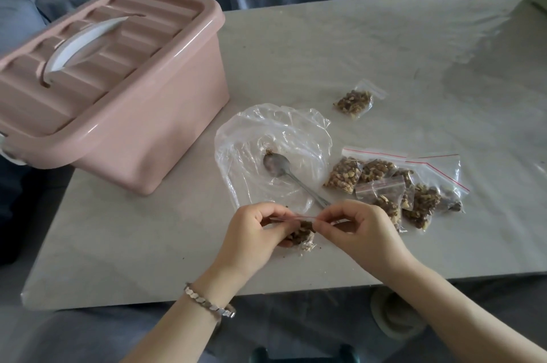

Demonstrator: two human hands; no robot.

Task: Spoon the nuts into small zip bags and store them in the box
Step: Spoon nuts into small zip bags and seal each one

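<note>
A person sits at a pale table (325,45), both hands close together above its near edge. The left hand (254,232) and the right hand (355,226) each pinch one end of the red-striped seal of a small zip bag (302,233) of nuts, which hangs between them just over the tabletop. Just beyond the hands lies a nearly empty clear plastic bag (272,149), with a metal spoon (278,167) resting in it, its handle pointing back toward the right hand. To the right of that hand sits a heap of filled bags (393,185), and farther off one filled bag (355,102) lies alone. Well beyond the left hand stands a pink storage box (148,113), its lid on. The small bag looks light, thin and floppy, with loose lumpy contents that would shift and spill if tipped open; it seems best held by the stiffer seal strip at the top, as the fingers do here.
</note>
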